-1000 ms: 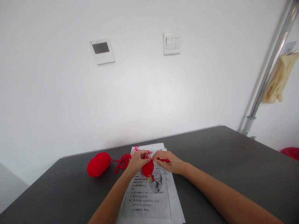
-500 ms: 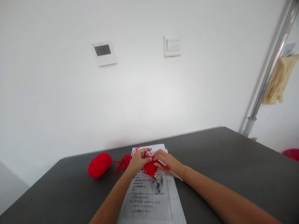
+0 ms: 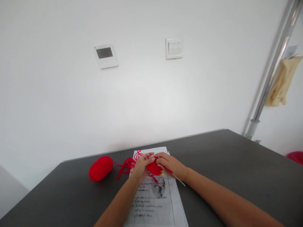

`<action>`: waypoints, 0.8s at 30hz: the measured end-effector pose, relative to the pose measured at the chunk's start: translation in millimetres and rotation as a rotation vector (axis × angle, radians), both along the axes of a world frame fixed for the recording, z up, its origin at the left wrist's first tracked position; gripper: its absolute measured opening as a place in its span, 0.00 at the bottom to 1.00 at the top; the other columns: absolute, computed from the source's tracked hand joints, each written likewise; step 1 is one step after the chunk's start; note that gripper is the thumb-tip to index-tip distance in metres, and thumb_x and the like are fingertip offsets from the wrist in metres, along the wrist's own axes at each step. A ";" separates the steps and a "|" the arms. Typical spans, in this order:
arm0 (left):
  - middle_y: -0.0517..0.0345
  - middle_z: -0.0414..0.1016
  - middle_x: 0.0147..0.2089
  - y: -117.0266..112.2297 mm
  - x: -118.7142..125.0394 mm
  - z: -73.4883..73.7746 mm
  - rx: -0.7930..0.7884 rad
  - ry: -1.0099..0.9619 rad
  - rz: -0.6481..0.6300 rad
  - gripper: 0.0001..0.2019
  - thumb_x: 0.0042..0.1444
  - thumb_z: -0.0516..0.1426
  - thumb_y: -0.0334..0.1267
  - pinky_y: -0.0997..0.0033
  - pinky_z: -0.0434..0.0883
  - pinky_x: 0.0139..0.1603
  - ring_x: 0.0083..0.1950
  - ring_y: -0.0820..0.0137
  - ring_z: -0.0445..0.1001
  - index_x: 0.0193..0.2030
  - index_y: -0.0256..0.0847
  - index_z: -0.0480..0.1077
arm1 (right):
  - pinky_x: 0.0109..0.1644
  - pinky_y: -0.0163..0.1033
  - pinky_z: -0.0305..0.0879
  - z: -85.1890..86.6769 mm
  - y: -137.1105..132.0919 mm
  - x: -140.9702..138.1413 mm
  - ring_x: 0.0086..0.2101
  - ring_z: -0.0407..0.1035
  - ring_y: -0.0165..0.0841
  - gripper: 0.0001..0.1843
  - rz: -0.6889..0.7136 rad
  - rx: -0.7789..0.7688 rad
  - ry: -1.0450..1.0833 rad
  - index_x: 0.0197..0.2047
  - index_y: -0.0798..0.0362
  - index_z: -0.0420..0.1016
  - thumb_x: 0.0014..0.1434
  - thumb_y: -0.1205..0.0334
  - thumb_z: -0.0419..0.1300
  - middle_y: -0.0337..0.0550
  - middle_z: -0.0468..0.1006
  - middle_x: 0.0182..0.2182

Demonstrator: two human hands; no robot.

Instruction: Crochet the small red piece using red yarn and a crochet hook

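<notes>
A small red crochet piece (image 3: 155, 169) is pinched between the thumb and fingers of my left hand (image 3: 141, 166), over the printed sheets. My right hand (image 3: 174, 166) is closed around a crochet hook (image 3: 179, 180) with a red grip; its pale shaft sticks out below the palm toward the lower right. The hook's working tip is hidden by fingers and yarn at the top edge of the piece. A small yellow stitch marker (image 3: 163, 173) hangs from the piece, and a short red yarn tail (image 3: 155, 179) dangles below it.
A red yarn ball (image 3: 101, 168) lies on the dark table (image 3: 71, 195) to the left, with loose yarn loops (image 3: 127, 165) leading to my hands. Printed paper (image 3: 153, 205) lies beneath. Behind is a white wall with a switch panel (image 3: 174, 48); a metal pole (image 3: 272, 69) stands at right.
The crochet piece has turned, so its yellow marker has swung right and the yarn tail shows more clearly. Both hands stay near the same place, the left fingers slightly more closed.
</notes>
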State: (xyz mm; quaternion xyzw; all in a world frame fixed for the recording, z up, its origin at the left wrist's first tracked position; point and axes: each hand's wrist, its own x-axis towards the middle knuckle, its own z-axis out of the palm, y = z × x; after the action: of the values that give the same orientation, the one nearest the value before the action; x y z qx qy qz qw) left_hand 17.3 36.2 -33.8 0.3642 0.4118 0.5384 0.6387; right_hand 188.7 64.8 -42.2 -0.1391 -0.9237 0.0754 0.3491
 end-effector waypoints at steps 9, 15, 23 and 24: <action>0.63 0.71 0.24 6.0 1.8 -9.7 0.141 0.194 0.106 0.19 0.38 0.64 0.35 0.73 0.65 0.28 0.25 0.73 0.70 0.40 0.36 0.66 | 0.45 0.41 0.65 -7.3 -2.9 -6.4 0.40 0.64 0.35 0.07 -0.113 0.035 0.036 0.40 0.55 0.64 0.63 0.66 0.46 0.51 0.69 0.41; 0.65 0.68 0.24 8.6 -8.0 -11.1 0.331 0.577 0.055 0.19 0.41 0.59 0.32 0.73 0.63 0.27 0.25 0.73 0.67 0.44 0.37 0.67 | 0.42 0.38 0.65 -2.9 -6.7 -4.3 0.38 0.66 0.34 0.04 -0.111 -0.050 0.048 0.38 0.53 0.65 0.61 0.65 0.50 0.47 0.71 0.37; 0.64 0.68 0.26 13.4 -21.8 -11.9 0.397 0.744 0.053 0.18 0.44 0.57 0.31 0.73 0.64 0.30 0.27 0.73 0.67 0.45 0.37 0.68 | 0.48 0.40 0.65 -11.6 5.2 -3.4 0.41 0.70 0.34 0.08 -0.047 -0.239 0.233 0.40 0.52 0.73 0.61 0.62 0.53 0.46 0.77 0.39; 0.64 0.67 0.26 14.0 -23.7 -11.9 0.402 0.758 0.059 0.18 0.44 0.56 0.31 0.73 0.64 0.30 0.27 0.73 0.67 0.45 0.37 0.68 | 0.47 0.40 0.66 -12.9 6.3 -4.2 0.40 0.71 0.34 0.09 -0.056 -0.268 0.250 0.39 0.52 0.73 0.61 0.61 0.53 0.46 0.78 0.38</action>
State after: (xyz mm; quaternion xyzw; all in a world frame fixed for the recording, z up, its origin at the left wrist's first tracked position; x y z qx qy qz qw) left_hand -6.5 50.2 -45.6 0.6415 0.5143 0.4542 0.3430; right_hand 184.5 71.2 -55.1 -0.1995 -0.8505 0.2046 0.4416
